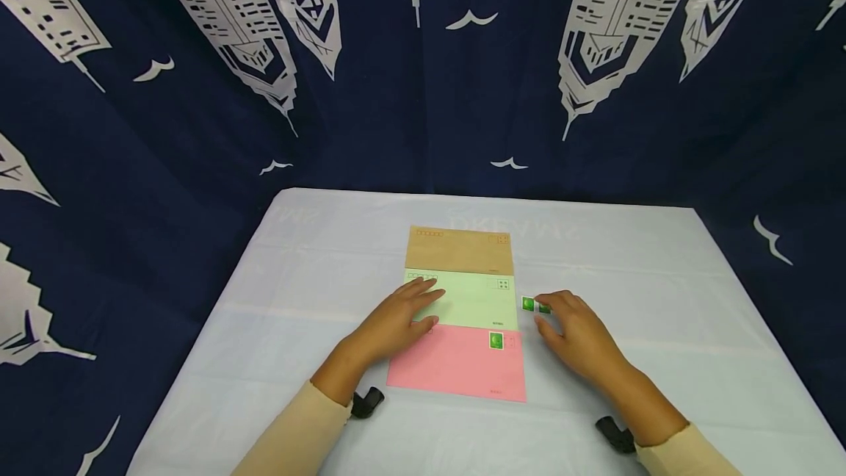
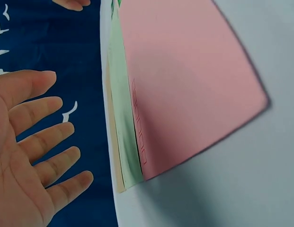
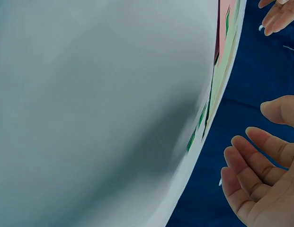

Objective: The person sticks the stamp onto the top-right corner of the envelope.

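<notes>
Three envelopes lie in a column in the head view: a brown envelope [image 1: 459,250] at the back, a light green envelope [image 1: 469,303] in the middle and a pink envelope [image 1: 456,366] in front. One green stamp [image 1: 496,341] sits near the pink envelope's upper right corner. My left hand [image 1: 403,314], fingers spread, is over the left part of the green envelope; the left wrist view shows its palm and straight fingers. To the right of the envelopes, my right hand [image 1: 581,333] has its fingertips at two loose green stamps [image 1: 528,304], partly covering one. Its fingers are loosely bent, holding nothing visible.
The envelopes lie on a white-covered table [image 1: 317,255]. Behind and beside it hangs a dark blue cloth [image 1: 423,123] printed with white buildings and birds. Black wrist devices [image 1: 367,402] are at both of the person's wrists.
</notes>
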